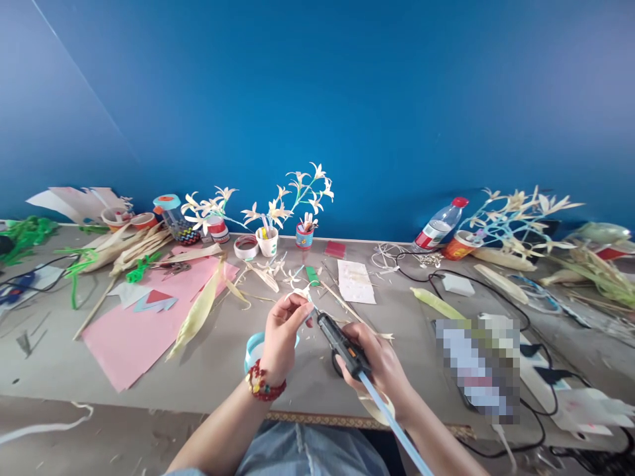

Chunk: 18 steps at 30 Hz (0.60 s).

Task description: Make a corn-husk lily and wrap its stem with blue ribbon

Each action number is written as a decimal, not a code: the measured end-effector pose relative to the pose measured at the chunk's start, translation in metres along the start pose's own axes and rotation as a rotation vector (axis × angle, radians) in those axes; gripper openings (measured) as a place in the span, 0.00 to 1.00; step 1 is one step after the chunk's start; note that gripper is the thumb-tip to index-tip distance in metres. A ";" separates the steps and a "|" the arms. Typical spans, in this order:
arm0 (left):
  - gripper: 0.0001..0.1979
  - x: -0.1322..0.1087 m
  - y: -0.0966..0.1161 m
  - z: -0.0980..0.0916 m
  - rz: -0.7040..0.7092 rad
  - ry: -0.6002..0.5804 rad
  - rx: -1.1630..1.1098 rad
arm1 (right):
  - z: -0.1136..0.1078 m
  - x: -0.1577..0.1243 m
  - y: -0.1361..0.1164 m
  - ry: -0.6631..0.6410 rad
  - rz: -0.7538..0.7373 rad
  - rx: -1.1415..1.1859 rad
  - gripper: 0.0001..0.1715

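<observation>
My left hand point(284, 329) is closed in a pinch on a small pale husk flower piece point(300, 291), held above the grey table point(59, 363). A red bead bracelet sits on that wrist. My right hand point(378, 362) grips a black hot glue gun point(342, 344) with a pale glue stick sticking out of its back. The gun's nozzle points at the piece in my left fingers and nearly touches it. A roll of light blue tape point(252, 345) lies on the table just below my left hand.
Pink paper point(143, 324) and corn husks point(198, 311) lie to the left. Cups with husk flower sprays point(278, 211) stand along the blue wall. A plastic bottle point(439, 225), black cables point(496, 291) and more husk flowers fill the right side.
</observation>
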State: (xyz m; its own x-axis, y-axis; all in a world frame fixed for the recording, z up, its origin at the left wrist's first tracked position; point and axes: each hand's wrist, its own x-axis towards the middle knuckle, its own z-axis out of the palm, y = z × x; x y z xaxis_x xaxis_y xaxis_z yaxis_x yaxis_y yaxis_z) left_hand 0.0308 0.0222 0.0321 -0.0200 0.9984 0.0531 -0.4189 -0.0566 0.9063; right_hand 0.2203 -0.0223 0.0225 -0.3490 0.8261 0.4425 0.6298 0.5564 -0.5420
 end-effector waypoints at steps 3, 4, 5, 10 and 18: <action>0.09 0.000 -0.001 0.000 -0.006 0.000 0.004 | 0.000 0.002 -0.001 0.008 -0.011 -0.006 0.16; 0.09 0.000 -0.001 0.001 -0.009 -0.002 0.002 | 0.000 0.003 0.000 0.008 -0.011 -0.006 0.16; 0.09 0.000 -0.001 0.001 -0.010 -0.003 -0.001 | 0.001 0.003 0.000 0.007 -0.008 -0.006 0.16; 0.08 0.000 -0.001 0.001 -0.007 -0.010 -0.023 | 0.002 0.004 0.001 -0.006 0.007 0.006 0.15; 0.08 0.002 -0.003 -0.001 -0.015 -0.018 -0.022 | 0.001 0.006 -0.001 -0.008 -0.030 -0.012 0.12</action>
State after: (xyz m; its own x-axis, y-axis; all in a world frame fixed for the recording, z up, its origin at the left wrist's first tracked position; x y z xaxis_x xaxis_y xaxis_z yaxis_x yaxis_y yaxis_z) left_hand 0.0316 0.0240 0.0288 0.0026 0.9989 0.0475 -0.4387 -0.0416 0.8977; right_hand 0.2170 -0.0180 0.0250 -0.3729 0.8098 0.4528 0.6275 0.5796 -0.5198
